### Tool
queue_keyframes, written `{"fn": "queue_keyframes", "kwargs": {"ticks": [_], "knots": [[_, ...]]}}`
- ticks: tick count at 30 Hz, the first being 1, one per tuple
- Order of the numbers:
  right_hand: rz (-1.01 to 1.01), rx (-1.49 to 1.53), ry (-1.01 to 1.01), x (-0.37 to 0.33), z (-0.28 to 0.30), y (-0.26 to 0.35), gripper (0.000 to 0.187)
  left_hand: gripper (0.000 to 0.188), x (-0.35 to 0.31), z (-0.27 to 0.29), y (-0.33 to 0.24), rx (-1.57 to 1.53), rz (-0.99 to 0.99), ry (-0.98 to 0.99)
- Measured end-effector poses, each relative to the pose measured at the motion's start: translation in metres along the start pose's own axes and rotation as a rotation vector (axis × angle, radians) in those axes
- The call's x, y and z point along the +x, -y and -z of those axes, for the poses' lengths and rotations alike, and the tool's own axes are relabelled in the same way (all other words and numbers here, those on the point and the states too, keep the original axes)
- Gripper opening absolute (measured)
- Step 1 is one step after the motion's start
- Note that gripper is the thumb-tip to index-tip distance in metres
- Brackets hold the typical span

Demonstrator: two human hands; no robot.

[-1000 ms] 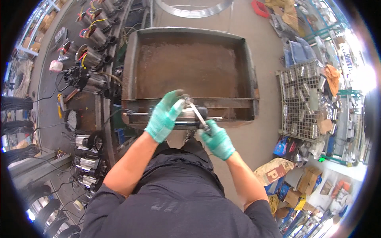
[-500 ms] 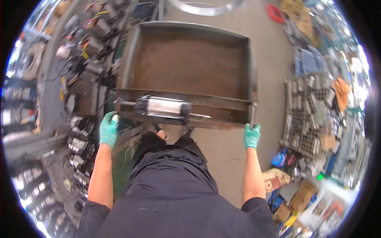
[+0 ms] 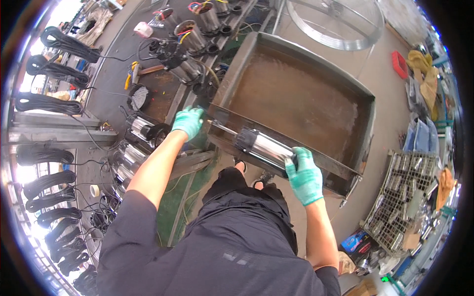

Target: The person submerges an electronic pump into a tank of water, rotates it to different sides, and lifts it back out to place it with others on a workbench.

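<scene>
A silver motor body [image 3: 269,148] with black end caps lies along the near ledge of a brown-bottomed metal tray [image 3: 365,106]. A thin metal rod [image 3: 223,127] runs out of its left end. My right hand [image 3: 304,178], in a green glove, is closed around the motor's right end and hides it. My left hand [image 3: 188,123], gloved alike, reaches beside the tray's near left corner, its fingers stretched out and nothing visible in them. At the tray's near right corner sits a small metal rod fitting [image 3: 351,190].
On the left bench stand several silver motor housings [image 3: 207,19] with coloured wires, a hammer [image 3: 150,69] and a black bowl [image 3: 139,97]. Coiled black cables [image 3: 49,101] hang at far left. A wire crate [image 3: 402,192] of metal parts stands right; a wire coil [image 3: 340,42] lies beyond the tray.
My view has turned left. My right hand has left the tray's near right corner and taken hold of the motor's right end. My left hand has moved forward, its fingers now stretched out.
</scene>
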State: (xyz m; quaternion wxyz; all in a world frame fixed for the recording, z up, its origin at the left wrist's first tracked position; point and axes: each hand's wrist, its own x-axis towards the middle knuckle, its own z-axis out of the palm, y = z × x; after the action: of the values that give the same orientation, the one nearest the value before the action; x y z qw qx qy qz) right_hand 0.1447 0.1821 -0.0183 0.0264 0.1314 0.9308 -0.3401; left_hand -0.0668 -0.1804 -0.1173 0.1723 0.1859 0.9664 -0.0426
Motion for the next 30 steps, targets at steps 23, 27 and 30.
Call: {"fn": "queue_keyframes", "kwargs": {"ticks": [23, 27, 30], "knots": [[-0.169, -0.410, 0.142, 0.127, 0.103, -0.065, 0.018, 0.025, 0.028, 0.077, -0.057, -0.157, -0.576, -0.106], [-0.238, -0.553, 0.253, 0.164, 0.066, -0.086, 0.023, 0.035, 0.072, 0.050, -0.102, -0.197, -0.607, -0.221], [-0.269, -0.583, 0.279, 0.179, 0.038, -0.103, 0.027, 0.040, 0.098, 0.023, -0.110, -0.214, -0.451, -0.212]]}}
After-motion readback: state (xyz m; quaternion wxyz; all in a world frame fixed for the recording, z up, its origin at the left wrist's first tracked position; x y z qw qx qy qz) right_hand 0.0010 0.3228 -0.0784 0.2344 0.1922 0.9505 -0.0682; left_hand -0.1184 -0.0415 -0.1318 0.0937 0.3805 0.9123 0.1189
